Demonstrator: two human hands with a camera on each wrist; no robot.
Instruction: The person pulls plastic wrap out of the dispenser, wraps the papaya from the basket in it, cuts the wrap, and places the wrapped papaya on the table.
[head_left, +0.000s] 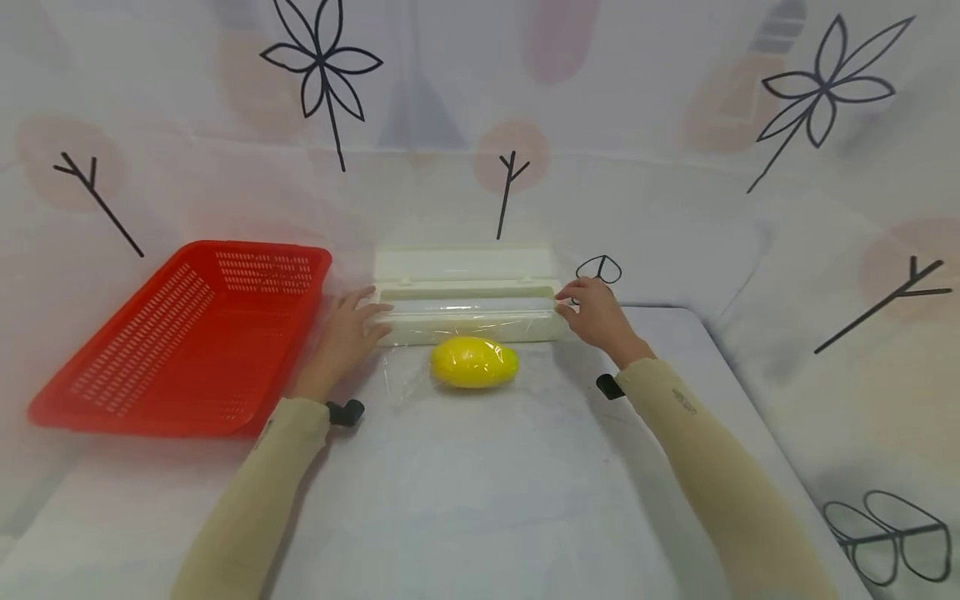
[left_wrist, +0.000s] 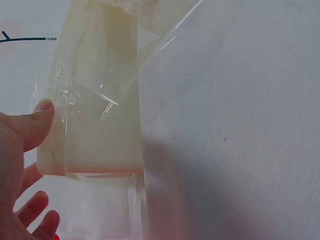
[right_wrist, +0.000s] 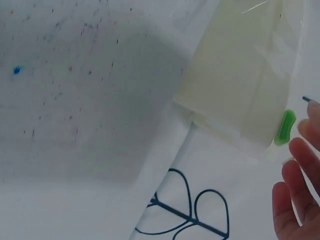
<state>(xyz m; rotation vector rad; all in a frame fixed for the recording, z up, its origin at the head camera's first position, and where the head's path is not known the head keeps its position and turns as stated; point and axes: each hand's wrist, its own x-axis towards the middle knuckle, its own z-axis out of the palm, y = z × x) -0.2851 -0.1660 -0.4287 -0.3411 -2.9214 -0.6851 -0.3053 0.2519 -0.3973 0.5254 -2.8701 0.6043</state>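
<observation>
A cream cling film dispenser (head_left: 405, 335) stands at the back of the table with its lid (head_left: 465, 263) raised and a roll of film (head_left: 472, 306) inside. Clear film comes out over its front edge toward a plump yellow fruit (head_left: 474, 362) with a greenish tip. My left hand (head_left: 341, 342) is at the dispenser's left end, its thumb (left_wrist: 44, 116) against the film-covered edge and the other fingers spread. At the right end, my right hand (head_left: 596, 317) has its fingers loosely bent beside a small green slider (right_wrist: 285, 128).
A red plastic basket (head_left: 172, 333) with slotted sides stands on the left, close to my left forearm. White cloth covers the table (head_left: 480, 500). Behind it hangs a patterned curtain (head_left: 645, 167) with leaf and twig drawings.
</observation>
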